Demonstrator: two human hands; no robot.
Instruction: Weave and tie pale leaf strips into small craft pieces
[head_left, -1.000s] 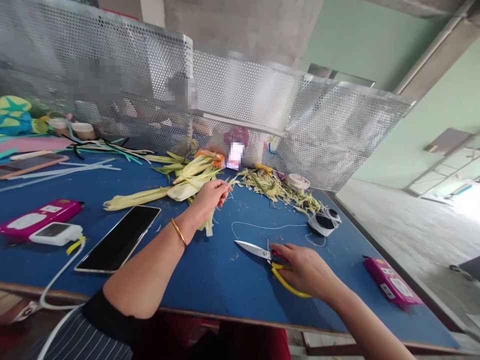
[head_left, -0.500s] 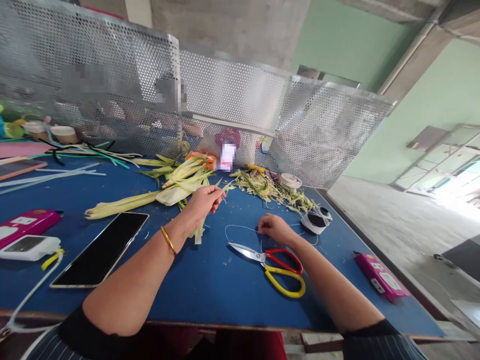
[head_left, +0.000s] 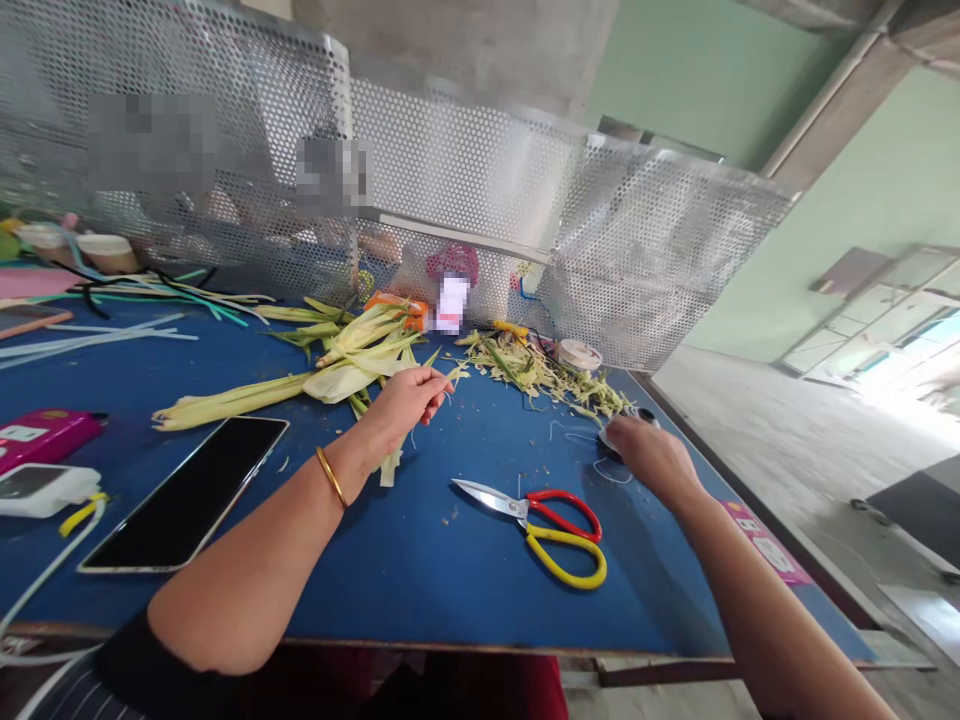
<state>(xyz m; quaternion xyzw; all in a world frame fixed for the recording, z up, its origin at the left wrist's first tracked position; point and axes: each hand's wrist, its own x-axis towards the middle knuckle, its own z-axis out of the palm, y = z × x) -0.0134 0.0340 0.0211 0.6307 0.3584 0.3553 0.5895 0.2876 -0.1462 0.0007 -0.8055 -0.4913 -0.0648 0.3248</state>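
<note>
My left hand point(head_left: 416, 393) is closed in a pinch on a strip of pale corn husk, its tip poking out past the fingers and a bit of thread beside it. Husk hangs below the palm. At the right, my right hand point(head_left: 651, 452) is wrapped over the spool of thread point(head_left: 643, 415), covering most of it. Loose white thread point(head_left: 615, 476) curls on the table by that hand. Between the hands lie scissors point(head_left: 536, 515) with one red and one yellow handle, blades slightly apart at most, pointing left. A bunch of corn husks point(head_left: 352, 365) rests left of my left hand.
A phone point(head_left: 187, 495), a white device point(head_left: 49, 490) with a cable and a magenta pack point(head_left: 49, 435) lie left. Husk scraps point(head_left: 525, 370) and a round white container point(head_left: 579, 354) are behind. A perforated metal screen point(head_left: 465, 150) bounds the table. Another pink pack point(head_left: 765, 545) is partly behind my right forearm.
My right hand has moved right, from near the scissors to the spool, and the thread loop by the scissors has gone from there. My left hand keeps its pinch nearly in place.
</note>
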